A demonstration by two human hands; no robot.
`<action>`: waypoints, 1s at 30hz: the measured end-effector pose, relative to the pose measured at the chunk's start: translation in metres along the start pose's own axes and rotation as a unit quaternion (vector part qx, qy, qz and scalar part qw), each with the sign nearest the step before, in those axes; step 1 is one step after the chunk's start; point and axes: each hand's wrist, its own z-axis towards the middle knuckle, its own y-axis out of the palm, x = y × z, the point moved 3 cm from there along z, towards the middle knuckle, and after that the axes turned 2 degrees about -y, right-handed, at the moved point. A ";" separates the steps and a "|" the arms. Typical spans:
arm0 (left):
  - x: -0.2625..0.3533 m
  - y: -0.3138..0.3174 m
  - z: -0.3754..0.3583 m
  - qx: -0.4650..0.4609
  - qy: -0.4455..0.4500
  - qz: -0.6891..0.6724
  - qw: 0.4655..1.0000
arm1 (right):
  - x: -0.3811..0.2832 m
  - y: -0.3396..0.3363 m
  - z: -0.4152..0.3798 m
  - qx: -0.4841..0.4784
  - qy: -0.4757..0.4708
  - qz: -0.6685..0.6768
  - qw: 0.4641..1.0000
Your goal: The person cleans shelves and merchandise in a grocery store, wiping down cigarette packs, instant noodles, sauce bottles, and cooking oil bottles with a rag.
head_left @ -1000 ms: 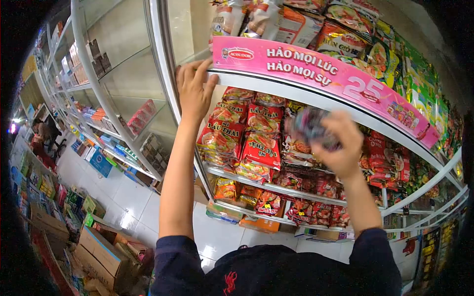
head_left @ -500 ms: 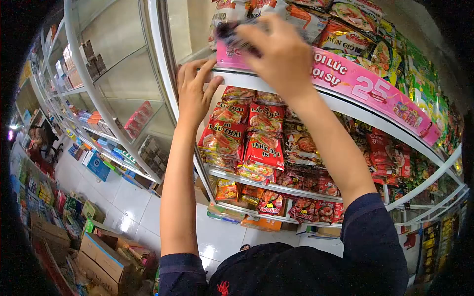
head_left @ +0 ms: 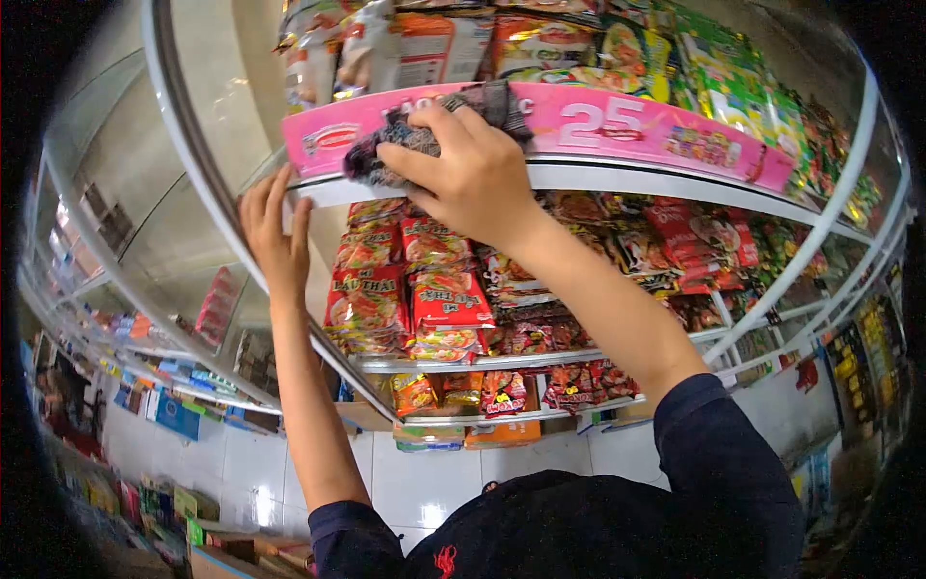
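Observation:
In my right hand (head_left: 468, 174) is a bunched, dark patterned cloth (head_left: 405, 140). It presses on the pink promotional strip (head_left: 617, 125) along the front of the shelf and covers part of the lettering. My left hand (head_left: 275, 232) grips the white shelf frame (head_left: 220, 174) by the strip's left end, its thumb apart from the fingers. Behind the strip stand noodle packets (head_left: 444, 46) in several colours. Below my right hand, red noodle packs (head_left: 367, 294) are stacked on the lower shelf.
Small yellow and red packets (head_left: 502, 391) fill the lowest shelf. A glass cabinet (head_left: 125, 251) with boxes is on my left. Cardboard boxes (head_left: 231, 560) stand on the tiled floor at lower left. A slanting white post (head_left: 801, 261) rises at right.
My right hand and the cloth have come down from the strip's top edge onto its front. The view has shifted, so the shelf appears further left and more level. My left hand stays at the corner.

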 end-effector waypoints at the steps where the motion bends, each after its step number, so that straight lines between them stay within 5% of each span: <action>1: 0.001 0.000 0.000 -0.005 0.005 0.003 1.000 | 0.007 -0.005 -0.003 0.006 0.019 -0.001 1.000; 6: 0.002 -0.002 0.001 -0.031 0.000 0.015 0.999 | 0.069 -0.063 -0.027 0.115 0.147 -0.124 0.974; 10: 0.004 -0.003 0.003 -0.028 0.025 0.005 0.999 | 0.057 -0.075 -0.046 -0.013 0.051 -0.118 0.992; 16: -0.001 -0.003 0.000 -0.060 0.025 0.007 0.998 | 0.139 -0.153 -0.078 0.074 0.123 -0.213 0.967; 20: -0.004 -0.002 0.000 -0.062 0.032 0.009 0.998 | 0.142 -0.175 -0.092 -0.043 0.039 -0.184 0.981; 25: -0.005 0.001 -0.001 -0.036 0.047 0.003 0.998 | 0.209 -0.242 -0.140 0.160 0.218 -0.308 0.912; 30: -0.006 0.003 -0.002 -0.030 0.032 0.003 0.999 | 0.173 -0.223 -0.141 -0.025 0.139 -0.270 0.952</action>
